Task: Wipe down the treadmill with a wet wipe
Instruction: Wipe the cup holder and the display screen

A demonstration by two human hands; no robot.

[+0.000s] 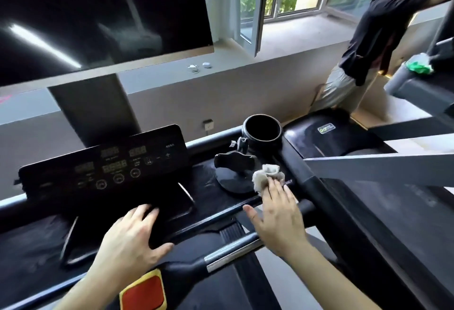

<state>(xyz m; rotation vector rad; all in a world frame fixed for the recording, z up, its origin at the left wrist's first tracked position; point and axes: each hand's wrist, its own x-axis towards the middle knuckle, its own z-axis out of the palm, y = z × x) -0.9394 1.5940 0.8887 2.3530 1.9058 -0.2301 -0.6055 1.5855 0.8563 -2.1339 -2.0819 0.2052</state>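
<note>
Head view: right hand (277, 214) presses wipe (266, 174) (crumpled) onto treadmill (211, 202).

Right hand (277, 214) atop crumpled wipe (267, 177)

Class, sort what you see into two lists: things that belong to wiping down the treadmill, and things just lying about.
Belongs to the job: wet wipe, pressed by the right hand; treadmill console; left hand resting on it.
Just lying about: small white items on the ledge; green cloth on the next machine; dark screen.
</note>
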